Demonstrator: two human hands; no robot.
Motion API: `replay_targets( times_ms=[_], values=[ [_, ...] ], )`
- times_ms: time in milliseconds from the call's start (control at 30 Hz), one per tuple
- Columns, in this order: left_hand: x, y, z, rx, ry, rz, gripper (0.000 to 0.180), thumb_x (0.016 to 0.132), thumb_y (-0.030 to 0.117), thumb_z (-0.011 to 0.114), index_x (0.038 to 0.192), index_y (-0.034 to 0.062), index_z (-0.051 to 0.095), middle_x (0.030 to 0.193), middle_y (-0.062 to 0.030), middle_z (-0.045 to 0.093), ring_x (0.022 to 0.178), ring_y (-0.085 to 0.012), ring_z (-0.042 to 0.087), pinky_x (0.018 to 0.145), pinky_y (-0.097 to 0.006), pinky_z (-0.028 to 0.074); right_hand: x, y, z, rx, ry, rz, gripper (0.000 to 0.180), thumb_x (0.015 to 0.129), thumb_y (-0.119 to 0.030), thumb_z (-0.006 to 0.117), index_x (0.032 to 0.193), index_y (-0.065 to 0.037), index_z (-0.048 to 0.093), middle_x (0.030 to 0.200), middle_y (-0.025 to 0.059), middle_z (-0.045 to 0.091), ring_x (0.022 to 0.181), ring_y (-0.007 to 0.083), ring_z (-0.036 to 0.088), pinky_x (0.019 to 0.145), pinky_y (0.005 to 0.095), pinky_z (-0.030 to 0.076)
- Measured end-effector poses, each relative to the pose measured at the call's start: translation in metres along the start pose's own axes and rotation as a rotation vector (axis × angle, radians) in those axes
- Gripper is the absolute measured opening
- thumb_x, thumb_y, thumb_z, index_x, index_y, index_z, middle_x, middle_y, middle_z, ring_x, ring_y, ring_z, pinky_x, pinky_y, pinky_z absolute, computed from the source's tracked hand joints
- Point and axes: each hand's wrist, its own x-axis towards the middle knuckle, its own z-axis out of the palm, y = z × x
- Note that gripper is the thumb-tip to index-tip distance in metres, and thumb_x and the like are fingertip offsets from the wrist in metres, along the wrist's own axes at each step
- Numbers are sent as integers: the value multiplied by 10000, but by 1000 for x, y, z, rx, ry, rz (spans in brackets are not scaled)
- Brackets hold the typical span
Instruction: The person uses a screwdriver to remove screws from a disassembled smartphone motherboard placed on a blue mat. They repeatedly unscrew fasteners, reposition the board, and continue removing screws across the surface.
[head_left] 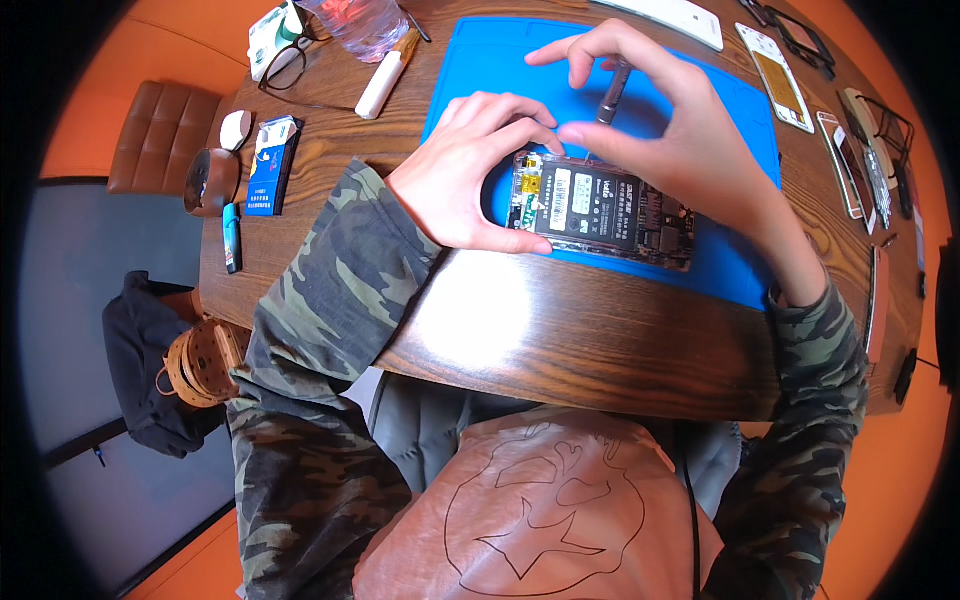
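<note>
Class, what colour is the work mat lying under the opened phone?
The mat is plain blue, shown best in the head view, on the wooden table.
</note>
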Motion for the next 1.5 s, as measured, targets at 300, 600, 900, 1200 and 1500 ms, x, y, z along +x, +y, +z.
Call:
replay_targets(
  times_ms=[300, 600, 900, 1200, 1500],
  values=[
    [1, 1, -1, -10, -20, -20, 725, 593, 483, 869, 1160, 114, 609, 1278, -101, 509, 1198, -335, 440, 1040, -463, 324, -1, -1, -3, 17, -41, -88, 205, 834, 57, 605, 1012, -41, 577, 1253, 96, 638, 1127, 217, 582, 918, 331, 483],
    [2, 2, -2, 17, -61, -37, 727, 599, 501, 863, 1160, 115, 610, 1288, -105, 505, 1194, -335, 438, 1042, -465, 323, -1, 10, -6, 22, -17, -110, 196, 878, 4, 604, 1072, -27, 605, 1258, 110, 645, 1115, 226, 610, 917, 332, 500],
    [3, 3, -2, 20, -65, -24, 724, 604, 502, 861, 1161, 117, 607, 1302, -106, 501, 1197, -337, 436, 1045, -466, 322, -3, 20, 0, 1, 73, -157, 303, 900, -92, 668, 1184, -36, 579, 1171, 89, 666, 1009, 203, 639, 876, 338, 516],
    [4, -4, 2, -81, -28, -121, 425, 777, 411, 794, 1095, 144, 705, 1255, -58, 584, 1175, -285, 480, 1051, -422, 320, -9, 4, -12, 125, -98, 133, 318, 878, -5, 670, 1159, -55, 530, 1021, 16, 609, 793, 81, 564, 664, 209, 445],
    [18, 1, 8, -159, -1, -194, 237, 825, 239, 778, 1029, 121, 752, 1043, -33, 689, 1047, -204, 579, 997, -357, 355, -2, 9, -10, -144, -55, -102, 241, 850, -69, 701, 1054, -45, 575, 929, 65, 629, 797, 179, 598, 704, 302, 498]
  ],
)
